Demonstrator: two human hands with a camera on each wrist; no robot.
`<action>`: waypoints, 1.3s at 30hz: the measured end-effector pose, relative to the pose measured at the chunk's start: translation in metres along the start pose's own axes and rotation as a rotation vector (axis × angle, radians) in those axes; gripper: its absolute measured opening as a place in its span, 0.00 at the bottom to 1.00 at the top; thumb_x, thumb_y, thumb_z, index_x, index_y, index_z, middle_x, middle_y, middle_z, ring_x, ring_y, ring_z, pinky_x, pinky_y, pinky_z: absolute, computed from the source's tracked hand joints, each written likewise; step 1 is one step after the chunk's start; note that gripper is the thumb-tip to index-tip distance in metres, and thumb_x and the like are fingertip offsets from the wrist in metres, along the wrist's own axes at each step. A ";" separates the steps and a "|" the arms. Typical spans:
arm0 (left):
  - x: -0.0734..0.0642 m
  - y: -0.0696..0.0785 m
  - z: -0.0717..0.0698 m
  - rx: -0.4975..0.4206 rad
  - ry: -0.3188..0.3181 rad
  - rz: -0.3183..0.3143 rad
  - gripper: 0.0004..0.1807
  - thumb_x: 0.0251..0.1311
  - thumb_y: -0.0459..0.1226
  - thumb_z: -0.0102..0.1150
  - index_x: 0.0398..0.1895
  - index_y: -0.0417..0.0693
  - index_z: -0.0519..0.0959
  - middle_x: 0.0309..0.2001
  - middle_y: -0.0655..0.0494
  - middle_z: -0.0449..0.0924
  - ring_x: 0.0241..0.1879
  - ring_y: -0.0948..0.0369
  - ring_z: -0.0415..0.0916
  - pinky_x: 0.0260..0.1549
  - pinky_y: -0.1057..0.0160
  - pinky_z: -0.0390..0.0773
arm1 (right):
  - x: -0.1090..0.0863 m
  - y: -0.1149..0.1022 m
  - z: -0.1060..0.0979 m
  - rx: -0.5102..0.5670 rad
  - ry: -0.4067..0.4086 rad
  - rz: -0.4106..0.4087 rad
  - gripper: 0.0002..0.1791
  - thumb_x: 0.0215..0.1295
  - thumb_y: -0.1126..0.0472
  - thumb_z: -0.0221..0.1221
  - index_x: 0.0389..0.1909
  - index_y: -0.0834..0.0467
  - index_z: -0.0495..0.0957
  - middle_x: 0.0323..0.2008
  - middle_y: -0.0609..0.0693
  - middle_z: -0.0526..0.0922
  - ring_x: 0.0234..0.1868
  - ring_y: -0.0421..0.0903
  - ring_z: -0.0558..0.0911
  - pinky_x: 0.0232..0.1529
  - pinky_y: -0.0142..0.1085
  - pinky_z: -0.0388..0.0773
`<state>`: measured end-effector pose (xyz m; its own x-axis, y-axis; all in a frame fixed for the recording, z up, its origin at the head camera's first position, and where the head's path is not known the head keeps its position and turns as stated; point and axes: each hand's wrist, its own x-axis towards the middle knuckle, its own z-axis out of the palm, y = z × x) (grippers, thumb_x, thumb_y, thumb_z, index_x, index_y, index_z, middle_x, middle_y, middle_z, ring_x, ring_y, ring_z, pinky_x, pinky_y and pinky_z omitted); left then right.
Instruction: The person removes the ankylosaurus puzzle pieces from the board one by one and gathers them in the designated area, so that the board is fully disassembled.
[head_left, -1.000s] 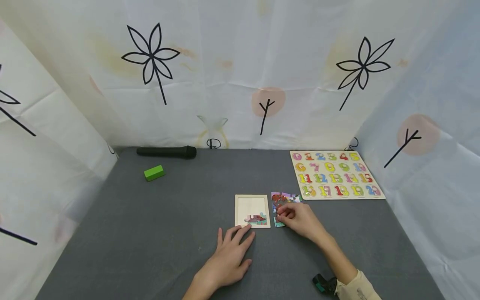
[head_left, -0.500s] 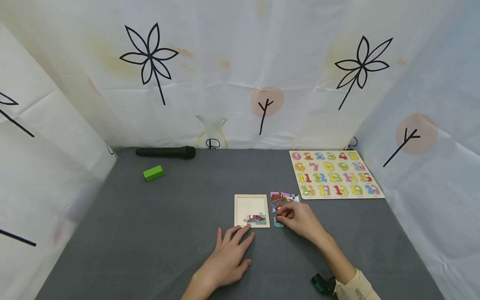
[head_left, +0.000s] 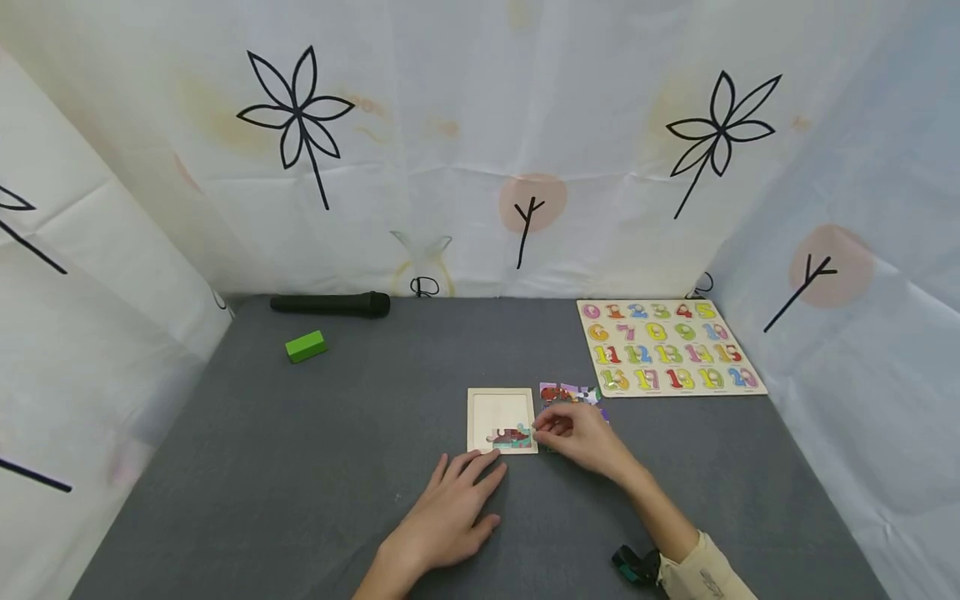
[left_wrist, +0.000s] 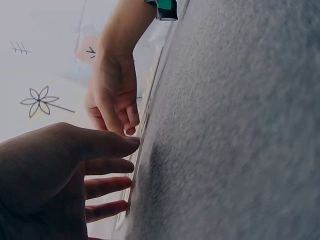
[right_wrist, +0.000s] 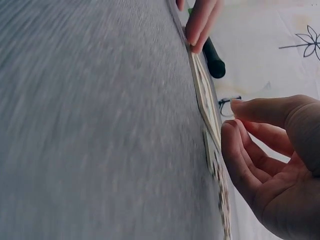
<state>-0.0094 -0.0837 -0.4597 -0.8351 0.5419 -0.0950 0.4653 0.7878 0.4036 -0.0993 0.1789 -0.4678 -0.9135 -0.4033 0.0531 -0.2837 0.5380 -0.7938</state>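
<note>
A small wooden puzzle tray lies on the grey table, with joined puzzle pieces in its lower right part, showing red-brown and teal. My left hand is spread, its fingertips touching the tray's near edge. At the tray's right edge, my right hand pinches a small puzzle piece between thumb and fingers; the fingertips hide most of it. In the right wrist view the right hand's thumb and fingertips meet just above the table. Loose colourful puzzle pieces lie right of the tray, partly under the right hand.
A wooden number board lies at the back right. A black microphone and a green block lie at the back left. White patterned cloth hangs behind the table. A dark strap device sits at the right wrist.
My right hand has moved left from the loose pieces to the tray's right edge, fingers still pinched. The left hand stays at the tray's near edge.
</note>
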 end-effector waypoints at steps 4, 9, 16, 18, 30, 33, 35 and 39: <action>0.002 -0.007 -0.004 0.002 0.029 0.021 0.33 0.73 0.47 0.67 0.78 0.50 0.75 0.81 0.54 0.69 0.77 0.50 0.68 0.76 0.33 0.69 | 0.010 -0.009 0.011 0.028 -0.031 -0.015 0.05 0.70 0.63 0.72 0.43 0.60 0.89 0.37 0.53 0.91 0.34 0.36 0.87 0.38 0.30 0.84; 0.005 -0.018 -0.012 -0.018 0.059 0.057 0.32 0.73 0.44 0.67 0.77 0.45 0.75 0.79 0.51 0.72 0.75 0.49 0.71 0.72 0.38 0.74 | 0.026 -0.018 0.024 0.050 -0.067 -0.048 0.06 0.70 0.63 0.72 0.44 0.60 0.89 0.38 0.52 0.92 0.37 0.36 0.86 0.39 0.29 0.83; 0.006 -0.035 -0.019 -0.106 0.051 0.048 0.31 0.73 0.41 0.67 0.76 0.42 0.76 0.80 0.45 0.70 0.75 0.43 0.70 0.72 0.36 0.73 | 0.043 -0.022 0.033 0.005 -0.118 -0.062 0.09 0.66 0.63 0.74 0.45 0.61 0.89 0.34 0.50 0.90 0.33 0.34 0.83 0.38 0.27 0.80; 0.006 -0.040 -0.020 -0.127 0.050 0.041 0.31 0.73 0.40 0.67 0.76 0.42 0.76 0.80 0.43 0.69 0.76 0.43 0.70 0.72 0.36 0.73 | 0.046 -0.021 0.033 -0.027 -0.131 -0.065 0.11 0.64 0.63 0.76 0.44 0.62 0.89 0.32 0.50 0.89 0.31 0.32 0.80 0.36 0.27 0.78; 0.008 -0.054 -0.019 -0.196 0.030 0.008 0.30 0.73 0.39 0.66 0.77 0.48 0.77 0.83 0.45 0.65 0.79 0.44 0.66 0.74 0.35 0.70 | 0.050 -0.017 0.027 -0.059 -0.248 -0.104 0.10 0.61 0.61 0.79 0.40 0.59 0.90 0.30 0.49 0.88 0.29 0.30 0.77 0.34 0.27 0.78; 0.009 -0.055 -0.018 -0.205 0.030 0.005 0.30 0.73 0.38 0.66 0.77 0.48 0.77 0.83 0.45 0.65 0.79 0.43 0.66 0.74 0.35 0.70 | 0.050 -0.017 0.026 -0.061 -0.260 -0.101 0.10 0.62 0.61 0.78 0.40 0.59 0.90 0.31 0.49 0.87 0.30 0.30 0.77 0.35 0.27 0.77; 0.009 -0.055 -0.018 -0.210 0.028 0.000 0.30 0.73 0.38 0.66 0.77 0.49 0.77 0.83 0.46 0.65 0.79 0.43 0.66 0.74 0.35 0.69 | 0.050 -0.018 0.026 -0.067 -0.259 -0.093 0.10 0.62 0.61 0.78 0.40 0.58 0.90 0.31 0.49 0.87 0.30 0.31 0.76 0.35 0.27 0.76; 0.009 -0.055 -0.018 -0.219 0.022 -0.014 0.30 0.73 0.38 0.66 0.77 0.50 0.77 0.84 0.48 0.65 0.80 0.43 0.65 0.74 0.34 0.69 | 0.049 -0.018 0.027 -0.063 -0.244 -0.085 0.11 0.60 0.61 0.79 0.39 0.56 0.87 0.31 0.49 0.84 0.30 0.32 0.74 0.34 0.27 0.73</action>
<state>-0.0479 -0.1275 -0.4668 -0.8485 0.5226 -0.0830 0.3806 0.7118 0.5903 -0.1313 0.1297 -0.4675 -0.7904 -0.6116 -0.0355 -0.3811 0.5363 -0.7531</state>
